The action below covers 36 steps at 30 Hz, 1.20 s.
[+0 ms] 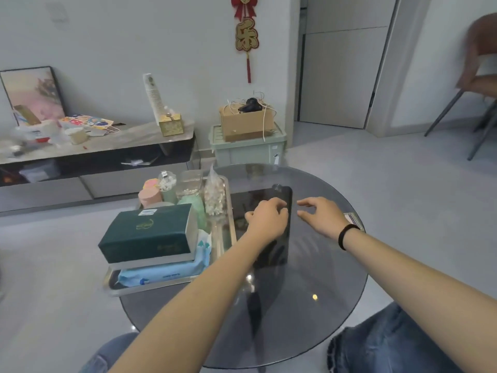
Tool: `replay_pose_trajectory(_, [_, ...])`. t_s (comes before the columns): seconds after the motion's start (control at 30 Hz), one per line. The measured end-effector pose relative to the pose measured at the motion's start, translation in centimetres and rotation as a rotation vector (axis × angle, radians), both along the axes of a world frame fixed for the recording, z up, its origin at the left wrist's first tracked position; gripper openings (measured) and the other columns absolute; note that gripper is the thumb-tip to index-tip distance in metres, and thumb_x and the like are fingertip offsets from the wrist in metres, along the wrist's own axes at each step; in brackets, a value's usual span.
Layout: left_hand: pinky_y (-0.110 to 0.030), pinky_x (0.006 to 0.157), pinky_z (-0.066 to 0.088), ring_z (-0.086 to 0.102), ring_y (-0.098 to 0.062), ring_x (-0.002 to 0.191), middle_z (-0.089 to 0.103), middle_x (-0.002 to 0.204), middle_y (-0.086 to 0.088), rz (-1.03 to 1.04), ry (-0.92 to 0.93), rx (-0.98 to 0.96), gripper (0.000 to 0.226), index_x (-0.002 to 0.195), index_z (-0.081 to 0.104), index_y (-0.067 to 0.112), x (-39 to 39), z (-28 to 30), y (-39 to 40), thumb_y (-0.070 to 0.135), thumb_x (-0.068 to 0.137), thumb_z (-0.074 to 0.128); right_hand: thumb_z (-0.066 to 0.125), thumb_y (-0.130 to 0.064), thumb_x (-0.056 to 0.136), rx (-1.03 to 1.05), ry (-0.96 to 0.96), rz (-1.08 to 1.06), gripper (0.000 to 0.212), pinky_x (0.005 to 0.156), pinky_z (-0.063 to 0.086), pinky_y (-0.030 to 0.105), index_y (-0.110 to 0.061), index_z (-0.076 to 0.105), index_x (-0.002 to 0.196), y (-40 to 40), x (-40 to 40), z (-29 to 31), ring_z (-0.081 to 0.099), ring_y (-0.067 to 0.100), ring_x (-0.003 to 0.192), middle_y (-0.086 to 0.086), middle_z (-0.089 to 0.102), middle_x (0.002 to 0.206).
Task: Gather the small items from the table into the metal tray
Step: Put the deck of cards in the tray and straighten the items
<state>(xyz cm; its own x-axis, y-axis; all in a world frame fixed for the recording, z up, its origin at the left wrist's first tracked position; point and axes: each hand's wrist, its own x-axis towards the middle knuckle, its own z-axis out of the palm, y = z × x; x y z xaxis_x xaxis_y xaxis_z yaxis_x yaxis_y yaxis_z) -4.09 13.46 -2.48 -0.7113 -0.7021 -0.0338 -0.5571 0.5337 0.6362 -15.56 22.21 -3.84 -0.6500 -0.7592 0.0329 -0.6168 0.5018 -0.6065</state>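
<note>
Two hands over a dark tablet on the glass counter: left hand curled on its edge, right hand released. Risk: tablet slipping against the crowded tray.

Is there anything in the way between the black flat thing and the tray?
Nothing visible lies between. The black flat thing sits right beside the metal tray, under the left hand. The tray itself already looks crowded.

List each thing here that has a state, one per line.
left hand: fingers curled, resting on the black tablet
right hand: open, above the table
metal tray: full
tissue box: closed, stacked on the blue wipes pack
</note>
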Motion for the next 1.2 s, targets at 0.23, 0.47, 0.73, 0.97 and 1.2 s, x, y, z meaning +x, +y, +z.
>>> replay_pose_trajectory(0.23, [-0.039,0.109,0.032,0.050,-0.019,0.127,0.057,0.136,0.002,-0.086,-0.087,0.152,0.039,0.134,0.050,0.026,-4.2,-2.9,0.2,0.030,0.095,0.048,0.051,-0.041,0.088,0.511,0.057,0.077,0.060,0.115,0.023,0.044,-0.032,0.029,0.144,1.1,-4.2,-1.5,0.024,0.030,0.142,-0.006,0.040,0.149])
replay_pose_trajectory(0.47, [-0.033,0.103,0.041,0.055,-0.025,0.122,0.058,0.132,-0.010,-0.062,0.064,0.465,0.038,0.133,0.051,0.010,-5.6,-3.1,0.6,0.018,0.097,0.044,0.069,-0.035,0.079,0.527,0.122,0.184,0.070,0.104,0.037,0.041,-0.027,0.037,0.140,1.9,-5.8,-1.2,0.039,0.027,0.129,-0.004,0.054,0.134])
replay_pose_trajectory(0.73, [-0.039,0.082,0.054,0.061,-0.024,0.082,0.068,0.098,-0.016,0.129,0.137,0.535,0.030,0.112,0.067,0.003,-2.1,-1.5,-0.4,0.008,0.093,0.044,0.073,-0.038,0.074,0.186,0.045,0.262,0.058,0.077,0.043,0.027,-0.024,0.056,0.128,0.1,-2.3,-1.5,0.052,0.026,0.108,-0.006,0.052,0.097])
replay_pose_trajectory(0.97, [-0.026,0.060,0.041,0.054,-0.022,0.077,0.069,0.101,-0.016,0.192,0.167,0.237,0.036,0.111,0.067,0.003,4.5,1.7,-1.5,0.007,0.091,0.037,0.071,-0.041,0.076,0.086,0.072,0.390,0.062,0.095,0.042,0.034,-0.024,0.051,0.132,-4.3,2.7,0.7,0.046,0.026,0.117,0.002,0.059,0.122])
replay_pose_trajectory(1.2, [-0.024,0.067,0.046,0.057,-0.033,0.106,0.057,0.127,-0.025,0.295,0.065,0.391,0.036,0.127,0.051,-0.008,8.5,2.3,-1.4,0.009,0.098,0.038,0.074,-0.041,0.070,0.266,0.111,0.519,0.067,0.099,0.041,0.036,-0.033,0.049,0.131,-8.3,6.2,0.8,0.046,0.020,0.111,0.004,0.056,0.122])
